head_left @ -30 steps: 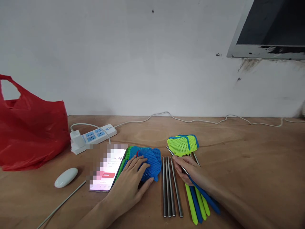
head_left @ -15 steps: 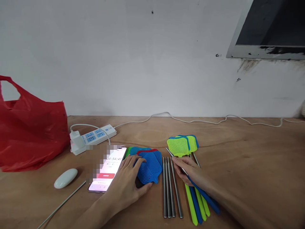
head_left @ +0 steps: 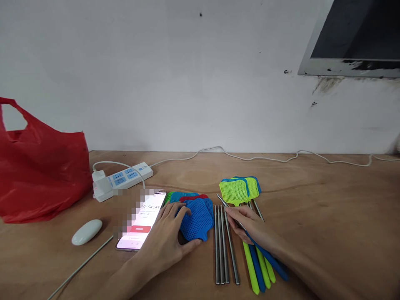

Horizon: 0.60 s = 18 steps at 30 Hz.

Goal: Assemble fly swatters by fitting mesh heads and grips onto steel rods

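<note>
My left hand (head_left: 170, 237) pinches the near edge of the top blue mesh swatter head (head_left: 196, 218), thumb below and fingers on top. It belongs to a stack of blue, red and green heads (head_left: 184, 198). My right hand (head_left: 248, 227) is closed around a thin metal rod with a blue handle (head_left: 268, 260), its bare tip (head_left: 220, 198) pointing up-left toward the blue head. Several loose metal rods (head_left: 223, 246) lie between my hands. Finished swatters with yellow-green heads (head_left: 239, 189) and coloured handles (head_left: 254, 271) lie under my right hand.
A lit phone (head_left: 142, 225) lies left of the mesh stack. A white oval object (head_left: 86, 232), a power strip (head_left: 121, 180) with white cables, a thin rod (head_left: 78, 268) and a red plastic bag (head_left: 40, 171) are on the wooden table (head_left: 328, 216). The wall is behind.
My left hand has curled from flat on the stack into a pinch on the top blue head, lifting its near edge slightly. The right hand with its rod has barely moved.
</note>
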Each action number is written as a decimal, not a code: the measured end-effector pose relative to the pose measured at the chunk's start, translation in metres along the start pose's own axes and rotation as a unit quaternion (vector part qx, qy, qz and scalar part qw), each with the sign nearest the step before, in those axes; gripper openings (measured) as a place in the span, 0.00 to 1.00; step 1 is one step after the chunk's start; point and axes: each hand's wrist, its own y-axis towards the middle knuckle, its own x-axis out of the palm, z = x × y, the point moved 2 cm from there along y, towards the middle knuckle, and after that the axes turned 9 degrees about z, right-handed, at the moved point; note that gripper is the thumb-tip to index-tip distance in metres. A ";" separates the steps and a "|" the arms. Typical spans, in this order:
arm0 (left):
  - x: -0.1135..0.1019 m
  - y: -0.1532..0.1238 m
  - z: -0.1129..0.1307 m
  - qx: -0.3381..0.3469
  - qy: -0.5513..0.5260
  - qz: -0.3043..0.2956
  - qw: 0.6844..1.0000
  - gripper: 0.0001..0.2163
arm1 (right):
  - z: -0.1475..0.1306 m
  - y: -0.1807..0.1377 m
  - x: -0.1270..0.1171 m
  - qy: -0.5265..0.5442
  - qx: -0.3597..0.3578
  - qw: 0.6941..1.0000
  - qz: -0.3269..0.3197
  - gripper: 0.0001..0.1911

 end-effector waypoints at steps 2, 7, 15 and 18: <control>0.000 0.000 -0.001 -0.005 -0.006 0.004 1.000 0.23 | 0.001 0.000 0.000 -0.002 -0.002 1.000 -0.002 0.29; 0.002 -0.002 -0.003 -0.037 -0.054 0.017 0.998 0.27 | -0.001 -0.002 0.001 -0.009 -0.015 1.000 -0.005 0.29; -0.005 0.002 -0.004 -0.103 -0.109 0.085 0.985 0.25 | -0.015 -0.010 0.003 -0.033 -0.025 0.999 -0.031 0.28; -0.004 0.001 -0.007 -0.127 -0.113 0.092 0.981 0.27 | -0.018 -0.016 0.006 -0.069 0.001 0.993 -0.100 0.29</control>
